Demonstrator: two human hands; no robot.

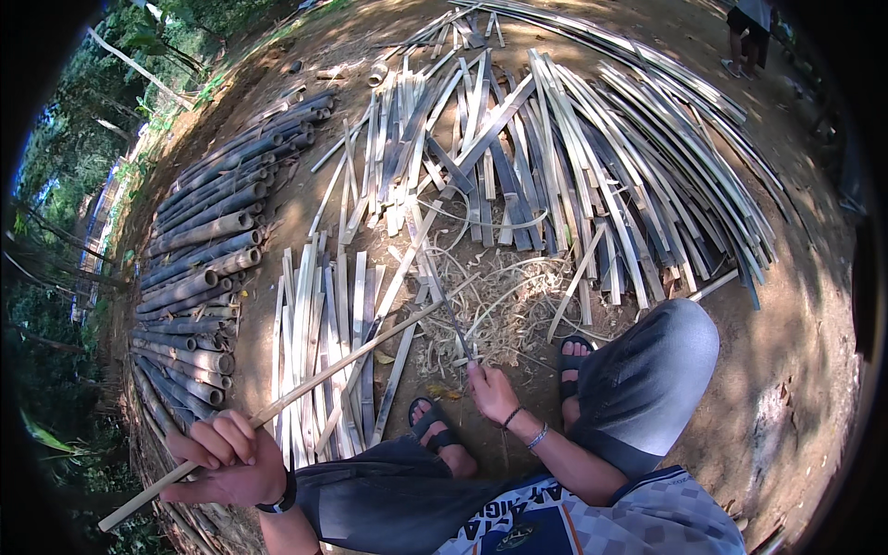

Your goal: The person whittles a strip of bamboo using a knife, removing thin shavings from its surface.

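My left hand (227, 458) is closed around a long, thin bamboo strip (338, 370). The strip slants from the lower left up to the middle of the view. Between my knees, my right hand (493, 393) grips a knife (454, 320) by its handle, which the fingers mostly hide. Its narrow dark blade points away from me and crosses the strip near the strip's far end. Whether the edge touches the strip I cannot tell. Below that crossing lies a heap of pale curled shavings (523, 310) on the ground.
Split bamboo strips (592, 166) fan out in piles ahead and to the right. More strips (305, 342) lie beside my left leg. Round bamboo poles (208, 227) are stacked at the left. My sandalled feet flank the shavings. Another person (751, 37) stands at the far right.
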